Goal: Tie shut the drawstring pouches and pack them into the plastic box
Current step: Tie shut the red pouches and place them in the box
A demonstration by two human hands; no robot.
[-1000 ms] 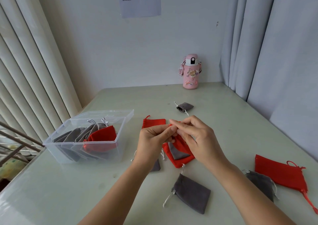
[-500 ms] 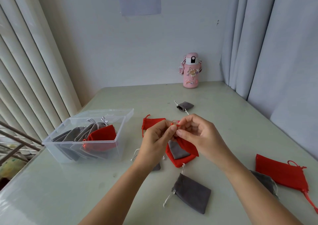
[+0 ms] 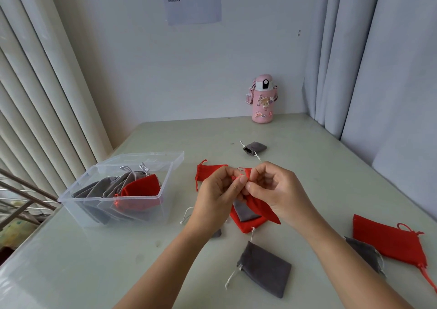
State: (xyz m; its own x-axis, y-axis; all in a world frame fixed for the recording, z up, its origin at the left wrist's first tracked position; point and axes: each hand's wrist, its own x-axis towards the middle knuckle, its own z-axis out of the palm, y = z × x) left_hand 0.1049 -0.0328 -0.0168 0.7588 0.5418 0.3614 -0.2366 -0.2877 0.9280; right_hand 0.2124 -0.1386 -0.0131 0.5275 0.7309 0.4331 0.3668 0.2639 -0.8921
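Above the middle of the table, my left hand [image 3: 216,199] and my right hand [image 3: 275,190] meet fingertip to fingertip and pinch the red drawstring of a red pouch [image 3: 264,210], which hangs below my right hand. The clear plastic box [image 3: 132,203] stands at the left with several grey pouches and a red one [image 3: 139,189] inside. Loose pouches lie around: a red one [image 3: 208,171] behind my left hand, red and grey ones [image 3: 246,216] under my hands, a grey one [image 3: 264,268] in front, a red one [image 3: 387,242] and a grey one [image 3: 366,252] at the right, a small grey one [image 3: 254,148] farther back.
A pink bottle [image 3: 262,100] stands at the table's far edge by the wall. The box's clear lid [image 3: 146,158] lies behind the box. Vertical blinds hang at the left and grey curtains at the right. Metal bars [image 3: 21,190] show beyond the table's left edge.
Both hands have lifted the red pouch off the pile and drawn its mouth up between the fingertips. The pouch now hangs free under my right hand.
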